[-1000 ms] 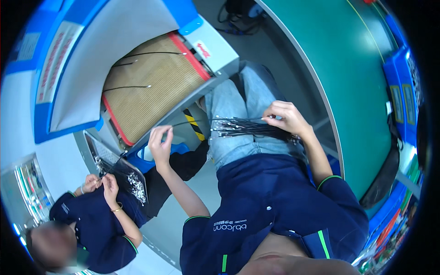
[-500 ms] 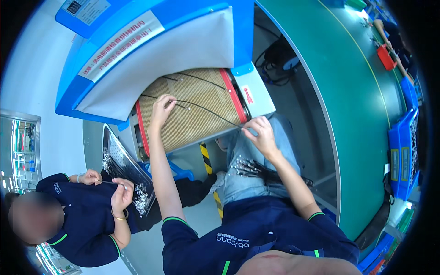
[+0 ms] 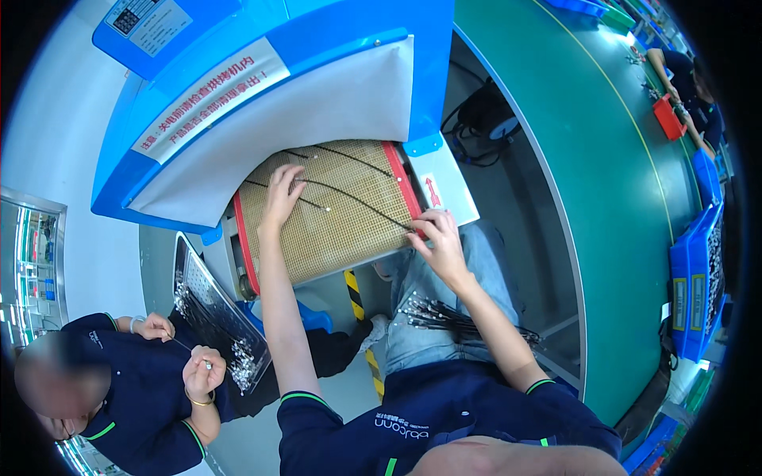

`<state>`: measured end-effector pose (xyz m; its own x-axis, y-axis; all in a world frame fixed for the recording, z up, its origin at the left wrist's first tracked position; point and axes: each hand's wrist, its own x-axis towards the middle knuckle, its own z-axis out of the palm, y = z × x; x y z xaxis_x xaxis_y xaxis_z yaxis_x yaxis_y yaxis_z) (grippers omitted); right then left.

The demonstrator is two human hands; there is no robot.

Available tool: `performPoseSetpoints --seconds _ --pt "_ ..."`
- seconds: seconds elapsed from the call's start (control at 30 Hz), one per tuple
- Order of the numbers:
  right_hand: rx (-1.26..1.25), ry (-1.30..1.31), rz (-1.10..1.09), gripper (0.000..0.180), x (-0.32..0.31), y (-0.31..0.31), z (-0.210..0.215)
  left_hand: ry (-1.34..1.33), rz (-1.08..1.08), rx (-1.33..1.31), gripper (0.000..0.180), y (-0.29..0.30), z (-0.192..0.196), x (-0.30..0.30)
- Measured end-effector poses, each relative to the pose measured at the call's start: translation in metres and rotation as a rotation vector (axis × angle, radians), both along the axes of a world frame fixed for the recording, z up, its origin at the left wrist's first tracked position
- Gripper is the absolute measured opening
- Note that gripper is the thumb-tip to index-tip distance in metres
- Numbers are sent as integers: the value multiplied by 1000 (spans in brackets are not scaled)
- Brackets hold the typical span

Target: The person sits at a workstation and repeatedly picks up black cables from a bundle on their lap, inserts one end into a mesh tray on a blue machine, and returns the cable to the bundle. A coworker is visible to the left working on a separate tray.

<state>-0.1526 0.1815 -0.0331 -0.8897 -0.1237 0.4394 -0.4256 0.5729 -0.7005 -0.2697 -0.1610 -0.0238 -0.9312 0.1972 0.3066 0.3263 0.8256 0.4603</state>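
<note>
A thin black cable lies in a curve across the tan mesh conveyor belt. Over the belt's left part, my left hand has its fingers apart, close to one end of this cable. My right hand is at the belt's right front corner, thumb and fingers spread around the cable's other end; whether they still touch it is hard to see. Several more black cables with small white ends rest on the belt, partly under the machine's grey curtain. A bundle of black cables lies across my lap.
The blue machine housing rises beyond the belt. To the left, a co-worker handles a thin cable beside a tray of cables. A green worktable runs along the right, with blue bins and a red box.
Both hands have loosened from a pinch to spread fingers, and the cable has come down onto the belt. The view has shifted slightly. The co-worker's hands have moved a little.
</note>
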Motion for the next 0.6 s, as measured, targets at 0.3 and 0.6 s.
performPoseSetpoints --seconds 0.3,0.6 --pt "255 -536 231 18 102 98 -11 -75 -2 249 27 118 2 152" --pt "333 -679 205 18 152 123 -24 -359 -89 372 27 188 -40 261"
